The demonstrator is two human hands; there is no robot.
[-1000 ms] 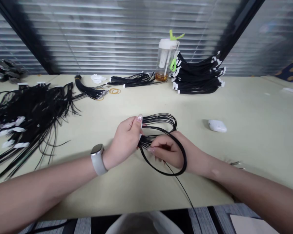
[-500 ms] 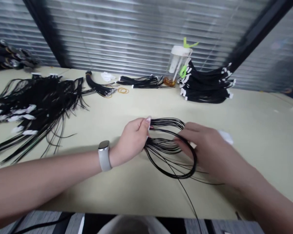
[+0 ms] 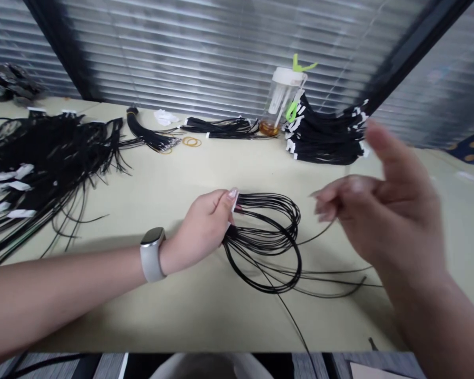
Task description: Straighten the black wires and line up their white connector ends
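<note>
My left hand [image 3: 201, 229], with a grey watch on its wrist, is closed on a coiled bundle of thin black wires [image 3: 268, 242], pinching it by its white tag near the middle of the table [image 3: 205, 310]. The loops lie flat to the right of that hand, and loose strands trail right and toward me. My right hand [image 3: 379, 210] is raised above the table to the right of the coil, blurred by motion. Its thumb points up and its fingers curl leftward. One thin strand rises toward those fingertips; whether they grip it is unclear.
A large spread of black wires with white tags [image 3: 43, 168] covers the left side. At the back stand a clear bottle with a green lid [image 3: 281, 100], a stack of bundled wires [image 3: 327, 134], smaller bundles [image 3: 221, 127] and yellow rubber bands [image 3: 191, 141].
My right hand has left the coil and risen up and to the right. Loose strands now lie spread right of the loops. My left hand keeps its hold.
</note>
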